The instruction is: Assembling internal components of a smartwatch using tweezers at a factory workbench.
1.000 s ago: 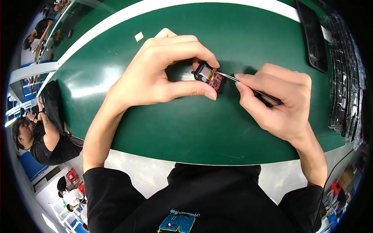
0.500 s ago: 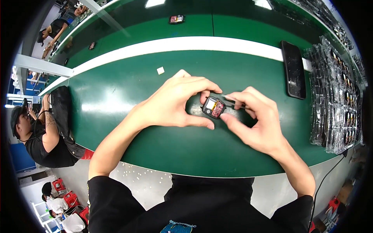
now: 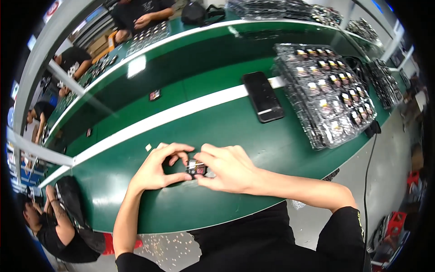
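Green bench [image 3: 253,136] — small dark part [image 3: 196,168] pinched between both hands.

The small component [image 3: 196,168] is a boxy dark piece with a red face and a pale metallic top. It sits just above the green table, pinched at nine and three o'clock between fingertips.

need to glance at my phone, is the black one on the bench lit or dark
Dark. The black phone lies flat across the white stripe, its glass showing only a reflection.
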